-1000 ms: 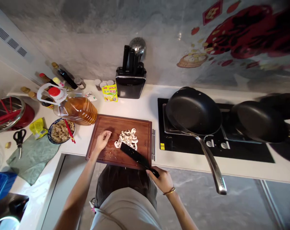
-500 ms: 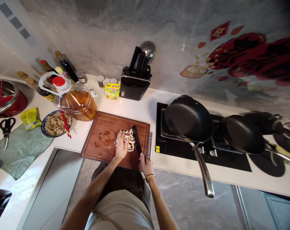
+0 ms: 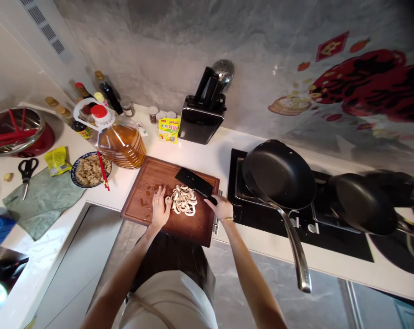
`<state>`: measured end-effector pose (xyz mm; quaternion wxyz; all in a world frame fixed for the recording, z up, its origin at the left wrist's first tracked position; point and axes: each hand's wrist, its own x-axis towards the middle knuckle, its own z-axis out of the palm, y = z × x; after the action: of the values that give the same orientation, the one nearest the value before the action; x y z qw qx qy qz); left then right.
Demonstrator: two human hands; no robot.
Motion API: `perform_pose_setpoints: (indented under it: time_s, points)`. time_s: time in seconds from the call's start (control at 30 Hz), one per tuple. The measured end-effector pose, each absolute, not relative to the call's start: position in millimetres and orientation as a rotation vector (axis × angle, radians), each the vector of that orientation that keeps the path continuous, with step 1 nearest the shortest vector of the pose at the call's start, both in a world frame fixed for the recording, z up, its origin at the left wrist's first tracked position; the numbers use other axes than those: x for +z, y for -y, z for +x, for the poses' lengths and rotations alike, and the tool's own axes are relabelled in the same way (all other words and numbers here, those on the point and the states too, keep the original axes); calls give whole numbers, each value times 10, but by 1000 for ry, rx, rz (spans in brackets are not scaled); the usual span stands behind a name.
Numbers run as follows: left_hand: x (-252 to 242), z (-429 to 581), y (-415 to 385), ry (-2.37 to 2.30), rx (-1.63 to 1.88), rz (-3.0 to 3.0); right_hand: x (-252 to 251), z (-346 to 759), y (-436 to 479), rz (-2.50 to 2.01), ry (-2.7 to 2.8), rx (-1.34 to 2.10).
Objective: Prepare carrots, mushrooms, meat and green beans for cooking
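Your left hand (image 3: 159, 209) lies open and palm down on the reddish-brown wooden cutting board (image 3: 141, 203). Its fingers are spread and its fingertips are at the left edge of the pale sliced mushrooms (image 3: 183, 201), touching them or just short of it. Placed like that, the hand seems to act as a wall that stops the slices from spreading over the bare, wet-looking left part of the board.

Your right hand (image 3: 223, 208) is closed around the handle of the black broad-bladed knife (image 3: 195, 181). The blade lies low along the far side of the heap, slanting from the board's right edge towards its middle. With the hand on one side and the blade behind, the slices look hemmed in on two sides. The grip is at the board's right rim, which leaves the whole blade free over the wood.

The mushrooms sit in one loose heap a little right of the board's centre. They are thin, cream-white slices with darker gill edges, overlapping at all angles, and none has strayed off the board.

The board sits at the front edge of the white worktop (image 3: 207, 157). A large clear bottle of amber oil (image 3: 123, 144) stands at its far left corner, and a black frying pan (image 3: 280, 173) rests on the hob to its right.
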<state>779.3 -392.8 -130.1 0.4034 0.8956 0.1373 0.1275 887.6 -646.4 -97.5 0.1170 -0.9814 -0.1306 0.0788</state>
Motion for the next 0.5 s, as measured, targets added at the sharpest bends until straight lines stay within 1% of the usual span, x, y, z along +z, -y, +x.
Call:
perform_pose_setpoints:
  time_s: [0.1, 0.23, 0.37, 0.5]
  points:
    - [-1323, 7703, 3896, -365, 309, 2233, -971, 9364, 6265, -2819, 732, 265]
    - [-1345, 7547, 3855, -417, 290, 2257, -908, 9834, 5851, -2701, 1049, 400]
    - [-1309, 7351, 3860, -509, 328, 2268, -917, 10077, 5520, -2568, 1245, 463]
    - [-1226, 7129, 3925, -622, 392, 2245, -1072, 10202, 5369, -2428, 1376, 443]
